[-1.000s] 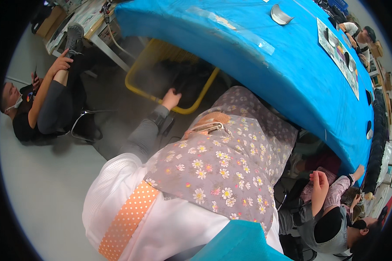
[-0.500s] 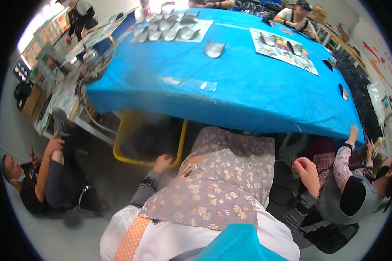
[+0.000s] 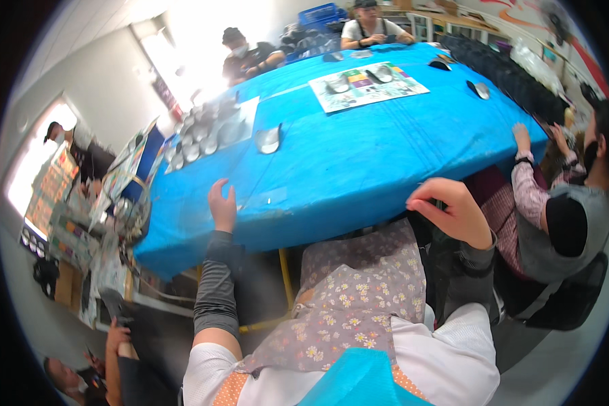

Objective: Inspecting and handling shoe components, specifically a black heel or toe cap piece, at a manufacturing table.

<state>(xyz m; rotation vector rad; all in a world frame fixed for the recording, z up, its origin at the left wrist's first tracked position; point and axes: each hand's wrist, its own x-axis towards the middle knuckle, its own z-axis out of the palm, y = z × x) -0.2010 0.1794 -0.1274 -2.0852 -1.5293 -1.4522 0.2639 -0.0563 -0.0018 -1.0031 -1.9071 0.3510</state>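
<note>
Over the near left edge of the blue-covered table (image 3: pixel 345 149), my left hand (image 3: pixel 222 206) is raised with its fingers apart, holding nothing. Beyond it lies a single curved silver-grey piece with a dark edge (image 3: pixel 268 140), apart from the hand. My right hand (image 3: pixel 453 206) hovers at the table's front edge on the right. Its fingers are bent and their tips meet near the thumb; anything between them is too small to make out. A floral apron (image 3: pixel 352 291) covers my lap.
Several similar curved pieces (image 3: pixel 199 132) lie in a group at the far left. A printed sheet (image 3: pixel 369 91) at the back bears two more. At right sits a co-worker (image 3: pixel 561 223), and others sit across the table. A yellow-rimmed bin (image 3: pixel 285 277) stands under the table edge.
Both my hands have risen from beside my lap up to the table's edge, the left one now reaching over it. The view has shifted, showing more of the room's far side.
</note>
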